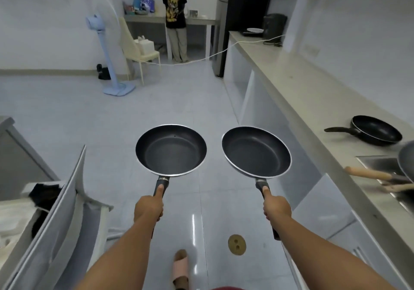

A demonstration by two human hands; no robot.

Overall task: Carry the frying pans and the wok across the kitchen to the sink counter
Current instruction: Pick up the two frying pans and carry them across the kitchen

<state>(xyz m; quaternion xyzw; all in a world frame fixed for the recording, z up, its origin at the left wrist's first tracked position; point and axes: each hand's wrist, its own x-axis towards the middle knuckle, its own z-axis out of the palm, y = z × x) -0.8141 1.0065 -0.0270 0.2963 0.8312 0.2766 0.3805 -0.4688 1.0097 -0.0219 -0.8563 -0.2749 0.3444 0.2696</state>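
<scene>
I hold two dark non-stick frying pans level over the floor in front of me. My left hand [149, 208] grips the handle of the left frying pan [171, 149], thumb along the top. My right hand [276, 208] grips the handle of the right frying pan [256, 152] the same way. A third black frying pan [376, 129] lies on the long counter [291, 81] to my right. At the right edge a grey wok [406, 157] with a wooden handle sits over the sink [376, 162], partly cut off by the frame.
A person [175, 18] stands at the far table. A blue pedestal fan [105, 50] and a chair [141, 52] stand at the far left. A white cable [224, 50] hangs from the counter to the floor. An open white cabinet door [56, 211] is at my left. A floor drain [237, 244] lies near my slippered foot.
</scene>
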